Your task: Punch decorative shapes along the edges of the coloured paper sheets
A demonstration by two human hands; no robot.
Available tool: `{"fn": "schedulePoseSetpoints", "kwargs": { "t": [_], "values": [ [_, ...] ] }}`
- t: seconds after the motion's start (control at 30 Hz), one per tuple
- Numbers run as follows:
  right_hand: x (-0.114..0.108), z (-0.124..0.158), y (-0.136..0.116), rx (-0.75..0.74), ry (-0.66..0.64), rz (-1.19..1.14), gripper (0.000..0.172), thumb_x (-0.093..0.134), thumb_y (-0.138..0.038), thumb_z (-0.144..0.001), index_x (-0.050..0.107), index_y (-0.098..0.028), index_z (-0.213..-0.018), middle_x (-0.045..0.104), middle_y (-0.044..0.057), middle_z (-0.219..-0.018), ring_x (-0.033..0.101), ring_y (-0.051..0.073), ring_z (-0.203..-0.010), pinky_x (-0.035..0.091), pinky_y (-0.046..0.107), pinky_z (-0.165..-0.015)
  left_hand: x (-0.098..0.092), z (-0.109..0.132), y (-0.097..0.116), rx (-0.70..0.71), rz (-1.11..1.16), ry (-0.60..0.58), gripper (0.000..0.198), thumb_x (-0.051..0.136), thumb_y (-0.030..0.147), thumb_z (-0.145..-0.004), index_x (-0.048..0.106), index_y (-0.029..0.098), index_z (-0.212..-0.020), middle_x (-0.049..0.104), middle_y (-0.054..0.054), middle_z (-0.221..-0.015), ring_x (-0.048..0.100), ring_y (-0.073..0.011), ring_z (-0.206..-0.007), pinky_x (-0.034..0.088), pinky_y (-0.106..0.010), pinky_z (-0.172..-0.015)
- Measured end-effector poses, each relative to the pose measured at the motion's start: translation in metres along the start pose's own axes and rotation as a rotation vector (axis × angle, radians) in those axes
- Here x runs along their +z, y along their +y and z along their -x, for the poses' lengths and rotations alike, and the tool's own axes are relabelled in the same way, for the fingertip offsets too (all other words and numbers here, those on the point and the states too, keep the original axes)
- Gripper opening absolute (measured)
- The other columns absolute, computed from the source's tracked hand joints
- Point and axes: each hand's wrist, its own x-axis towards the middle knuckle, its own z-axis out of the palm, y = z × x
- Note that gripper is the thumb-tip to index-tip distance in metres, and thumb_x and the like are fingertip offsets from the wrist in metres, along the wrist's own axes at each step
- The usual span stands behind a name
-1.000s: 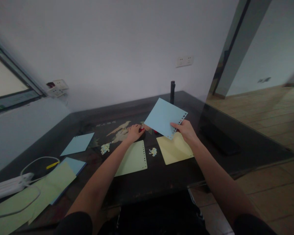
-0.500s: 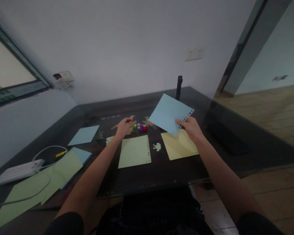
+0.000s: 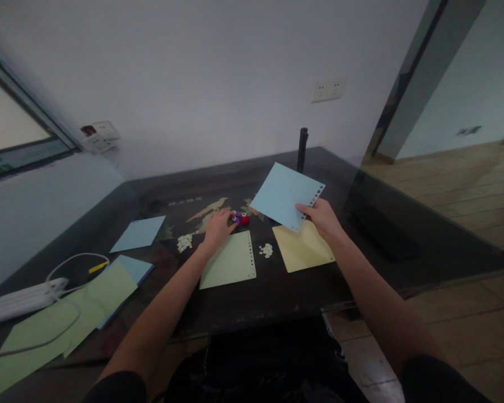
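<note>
My right hand pinches a light blue paper sheet by its punched edge, thumb on top, and holds it tilted above the table. Along that edge runs a row of small cut-out shapes. My left hand curls its fingers round a green craft punch, which they mostly cover. Right beside it stand a purple punch and a red punch. A pale green sheet with punched edges lies below my left hand. The yellow sheet rests under the held blue one.
Two small piles of paper bits, one at left and one in the middle, lie on the dark table. Another blue sheet, green sheets and a white power strip with its cable are at left. A black post stands behind.
My left hand has moved right and down onto the green punch, its fingers now round it. My right hand still holds the blue sheet in much the same pose. The view has shifted slightly.
</note>
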Motion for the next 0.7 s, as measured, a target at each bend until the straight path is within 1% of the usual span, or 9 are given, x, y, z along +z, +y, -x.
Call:
{"fn": "schedulePoseSetpoints", "kwargs": {
  "t": [0.17, 0.3, 0.43, 0.57, 0.63, 0.7],
  "values": [
    [0.0, 0.001, -0.002, 0.008, -0.002, 0.01, 0.018, 0.074, -0.016, -0.061, 0.067, -0.016, -0.077, 0.073, 0.005, -0.079, 0.067, 0.019, -0.067, 0.055, 0.031, -0.064, -0.004, 0.001, 0.0, -0.001, 0.013, -0.02, 0.03, 0.067, 0.03, -0.077, 0.062, 0.022, -0.106, 0.062, -0.011, -0.117, 0.055, -0.031, -0.108, 0.039, -0.044, -0.091],
    [-0.001, 0.001, -0.002, 0.01, -0.018, 0.026, 0.019, 0.074, -0.016, -0.061, 0.067, -0.015, -0.079, 0.073, 0.006, -0.082, 0.067, 0.019, -0.069, 0.055, 0.032, -0.065, -0.007, -0.001, 0.009, 0.016, 0.008, 0.006, 0.031, 0.066, 0.033, -0.078, 0.061, 0.023, -0.107, 0.062, -0.01, -0.112, 0.054, -0.0294, -0.106, 0.039, -0.042, -0.09],
    [-0.001, 0.001, -0.001, 0.008, -0.015, 0.031, 0.02, 0.074, -0.017, -0.061, 0.067, -0.015, -0.079, 0.072, 0.005, -0.08, 0.066, 0.019, -0.067, 0.054, 0.033, -0.065, -0.004, -0.007, 0.02, 0.041, -0.023, 0.015, 0.028, 0.065, 0.04, -0.078, 0.063, 0.023, -0.101, 0.059, -0.009, -0.11, 0.051, -0.0297, -0.106, 0.038, -0.042, -0.091],
    [0.0, 0.0, 0.001, 0.006, -0.018, -0.014, 0.019, 0.073, -0.015, -0.061, 0.067, -0.015, -0.079, 0.072, 0.004, -0.079, 0.066, 0.018, -0.066, 0.054, 0.032, -0.065, 0.007, -0.012, 0.03, 0.043, -0.112, 0.009, 0.032, 0.067, 0.049, -0.074, 0.066, 0.02, -0.088, 0.056, -0.012, -0.109, 0.047, -0.034, -0.107, 0.035, -0.047, -0.093],
    [-0.001, 0.0, 0.001, 0.0, -0.014, -0.013, 0.019, 0.074, -0.016, -0.06, 0.067, -0.015, -0.078, 0.072, 0.004, -0.079, 0.065, 0.018, -0.065, 0.054, 0.032, -0.065, 0.011, -0.013, 0.034, 0.045, -0.129, 0.01, 0.03, 0.068, 0.047, -0.074, 0.065, 0.019, -0.084, 0.056, -0.013, -0.109, 0.046, -0.0353, -0.108, 0.034, -0.049, -0.093],
    [-0.001, 0.0, 0.001, -0.002, -0.008, 0.0, 0.02, 0.075, -0.018, -0.06, 0.067, -0.015, -0.078, 0.072, 0.004, -0.079, 0.065, 0.018, -0.065, 0.054, 0.032, -0.064, 0.011, -0.015, 0.036, 0.043, -0.114, 0.029, 0.025, 0.068, 0.041, -0.075, 0.064, 0.019, -0.085, 0.057, -0.013, -0.11, 0.047, -0.0353, -0.109, 0.034, -0.049, -0.094]
  ]
}}
